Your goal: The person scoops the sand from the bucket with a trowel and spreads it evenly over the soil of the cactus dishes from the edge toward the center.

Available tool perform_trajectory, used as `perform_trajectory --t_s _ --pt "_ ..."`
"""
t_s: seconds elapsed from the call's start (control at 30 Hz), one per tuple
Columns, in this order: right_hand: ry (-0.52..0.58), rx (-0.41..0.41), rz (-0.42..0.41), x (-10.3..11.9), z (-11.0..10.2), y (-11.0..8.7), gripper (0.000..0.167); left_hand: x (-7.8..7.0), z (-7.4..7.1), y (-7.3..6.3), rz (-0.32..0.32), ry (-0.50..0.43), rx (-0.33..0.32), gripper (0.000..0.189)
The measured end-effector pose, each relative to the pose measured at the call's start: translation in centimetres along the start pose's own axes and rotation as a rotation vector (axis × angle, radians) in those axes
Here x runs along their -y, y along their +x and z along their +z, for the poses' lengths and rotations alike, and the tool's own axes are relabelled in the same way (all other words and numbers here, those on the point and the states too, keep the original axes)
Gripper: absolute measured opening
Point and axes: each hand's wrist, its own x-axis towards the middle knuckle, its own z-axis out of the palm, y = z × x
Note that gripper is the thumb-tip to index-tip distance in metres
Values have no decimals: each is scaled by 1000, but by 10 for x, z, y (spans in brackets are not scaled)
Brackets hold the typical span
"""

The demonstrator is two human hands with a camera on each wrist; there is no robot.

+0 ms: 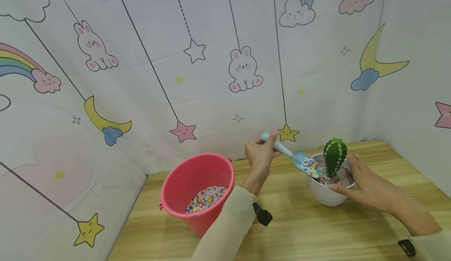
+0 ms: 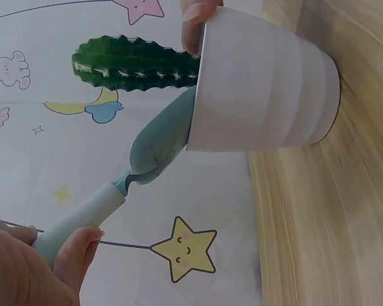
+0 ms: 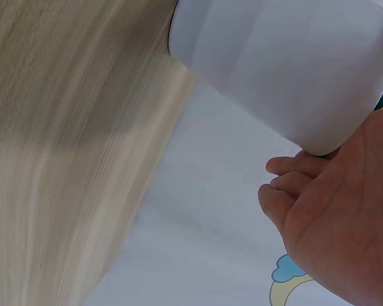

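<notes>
My left hand (image 1: pixel 260 154) grips the handle of a small light-blue trowel (image 1: pixel 282 147). In the head view the trowel's blade carries multicoloured beads and tips down over the left rim of a white ribbed pot (image 1: pixel 329 198). A green cactus (image 1: pixel 335 153) stands upright in the pot, with beads and a greyish filling around its base. My right hand (image 1: pixel 373 186) holds the pot at its right side, thumb over the near rim and fingers at the far side. The left wrist view shows the blade (image 2: pixel 163 137) touching or very near the rim.
Left of the pot stands a pink bucket (image 1: pixel 197 182) with many multicoloured beads (image 1: pixel 206 199) in it. Both stand on a wood-grain table (image 1: pixel 282 229). Behind and to the sides hangs a pale cloth (image 1: pixel 211 104) printed with stars, rabbits and moons.
</notes>
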Motion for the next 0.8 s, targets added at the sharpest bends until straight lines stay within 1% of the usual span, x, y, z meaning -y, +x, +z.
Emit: perform_trajectory --t_s 0.17,0.4,0.5,0.67,0.8 --pt "-4 3 6 0 0 -1 117 0 -1 1 16 10 -2 27" --pt "2 -2 4 -1 1 -1 116 -2 0 0 50 27 14 25" --pt "6 -4 5 1 1 -1 116 -4 1 -2 85 38 20 24" --pt "5 -1 8 1 0 -1 116 -7 1 -2 164 101 22 25" --pt "2 1 8 2 0 -1 115 -9 1 -2 208 127 19 25"
